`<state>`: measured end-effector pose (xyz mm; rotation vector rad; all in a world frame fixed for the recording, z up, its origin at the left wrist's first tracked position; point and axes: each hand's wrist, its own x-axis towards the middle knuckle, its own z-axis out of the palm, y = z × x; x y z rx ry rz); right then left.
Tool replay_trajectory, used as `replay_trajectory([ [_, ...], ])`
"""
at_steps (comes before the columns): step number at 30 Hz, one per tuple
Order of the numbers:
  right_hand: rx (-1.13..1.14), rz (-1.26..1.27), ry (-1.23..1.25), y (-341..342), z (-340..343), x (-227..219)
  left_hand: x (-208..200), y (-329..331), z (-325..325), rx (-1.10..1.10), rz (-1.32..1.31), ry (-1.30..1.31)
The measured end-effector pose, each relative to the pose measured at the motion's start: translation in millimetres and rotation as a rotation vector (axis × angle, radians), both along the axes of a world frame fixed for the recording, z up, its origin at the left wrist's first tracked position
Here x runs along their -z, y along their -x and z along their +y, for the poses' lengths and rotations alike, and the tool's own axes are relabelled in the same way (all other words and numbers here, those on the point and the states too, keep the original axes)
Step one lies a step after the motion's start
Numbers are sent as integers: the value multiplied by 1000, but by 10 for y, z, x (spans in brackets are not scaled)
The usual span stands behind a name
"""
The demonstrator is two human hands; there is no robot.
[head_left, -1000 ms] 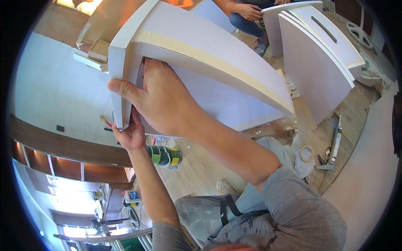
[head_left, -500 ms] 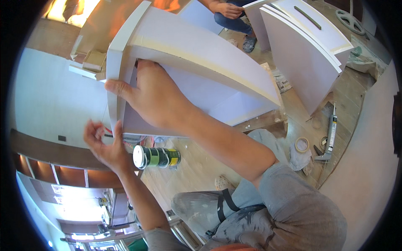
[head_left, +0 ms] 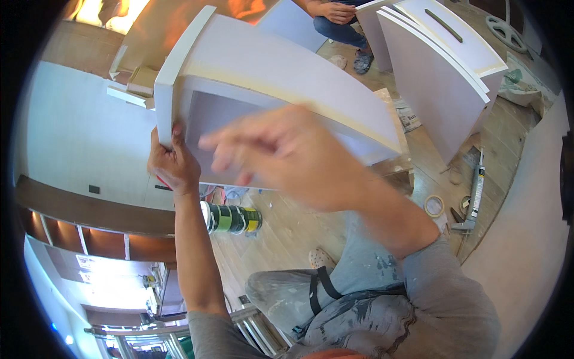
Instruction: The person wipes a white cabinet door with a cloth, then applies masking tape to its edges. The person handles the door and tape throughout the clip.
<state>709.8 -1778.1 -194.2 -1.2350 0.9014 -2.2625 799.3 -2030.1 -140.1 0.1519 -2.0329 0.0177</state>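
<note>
A white curved cabinet box (head_left: 281, 57) with an open front lies tilted before me, a thick white panel (head_left: 179, 66) forming its left end. My left hand (head_left: 174, 164) is closed on the lower part of that panel's edge, with the thumb on the inner side. A bit of something red shows beside this hand, too small to name. In front of the box's opening is my right hand (head_left: 287, 152), blurred by motion. Its fingers look loosely stretched and apart, with nothing visible in them, and it appears clear of the box.
Paint buckets (head_left: 230, 218) lie below the box. To the right stand more white curved panels (head_left: 430, 78); a caulking gun (head_left: 475, 194) and a tape roll (head_left: 434, 206) lie on the wooden floor. Another person's hand (head_left: 339, 13) shows at the top. A ladder (head_left: 257, 335) is at lower left.
My right hand has left the panel's upper inner edge and moved right and down. My left hand has risen and closed on the panel's lower edge.
</note>
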Motion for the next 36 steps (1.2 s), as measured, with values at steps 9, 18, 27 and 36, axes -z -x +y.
replay_trajectory([
  [9,571,213,10,1512,-746,-364,-4,70,125,70,27,30],
  [18,753,323,-113,1395,-768,-504,23,58,56,62,24,115],
  [27,953,318,-73,1225,-838,-357,39,12,18,59,14,168],
  [36,966,212,16,971,-662,-334,19,76,106,97,20,197],
])
